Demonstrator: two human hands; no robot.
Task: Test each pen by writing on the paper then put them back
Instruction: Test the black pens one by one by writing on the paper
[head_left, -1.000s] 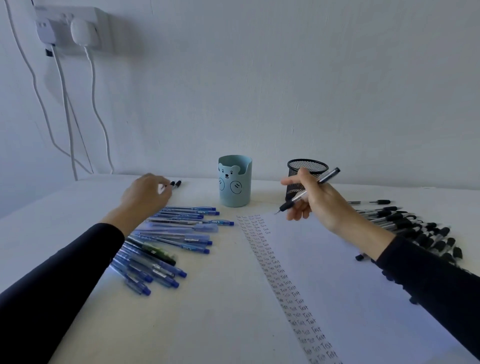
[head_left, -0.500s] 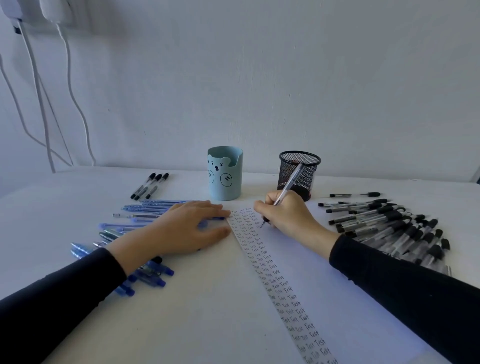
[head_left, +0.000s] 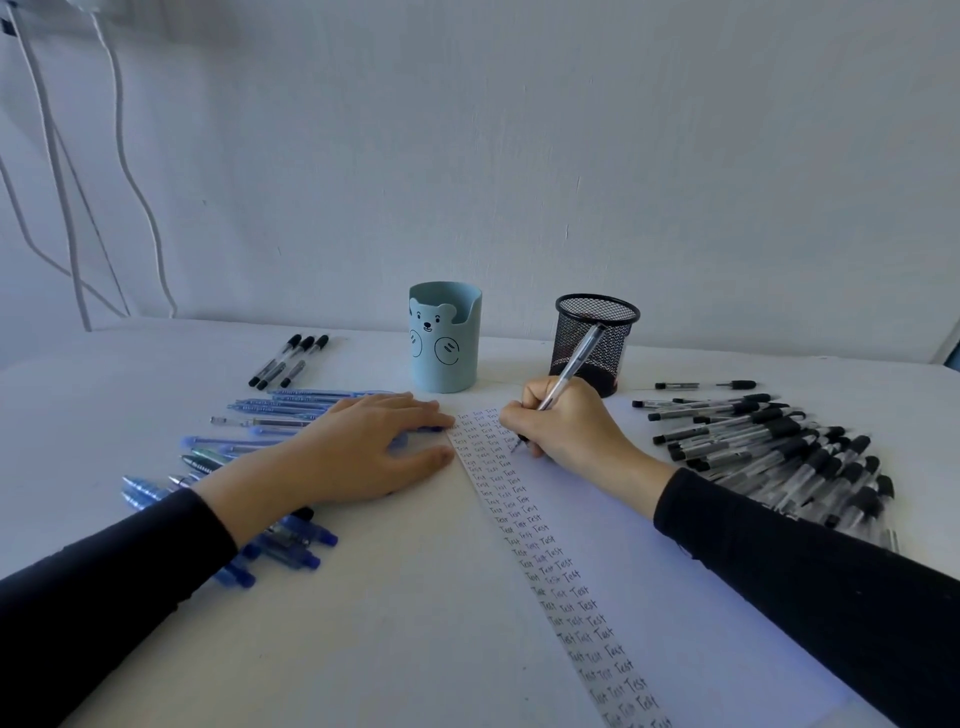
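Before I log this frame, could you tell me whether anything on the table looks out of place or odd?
Three black-capped pens lie at the far left, beyond the blue pens, apart from the big pile of black pens on the right. Nothing looks spilled or damaged.

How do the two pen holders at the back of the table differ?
The blue holder has solid walls, while the black holder is see-through mesh. The blue holder carries a bear face and a notched rim; the black holder is plain with an even round rim. Both stand upright, with no pens sticking out.
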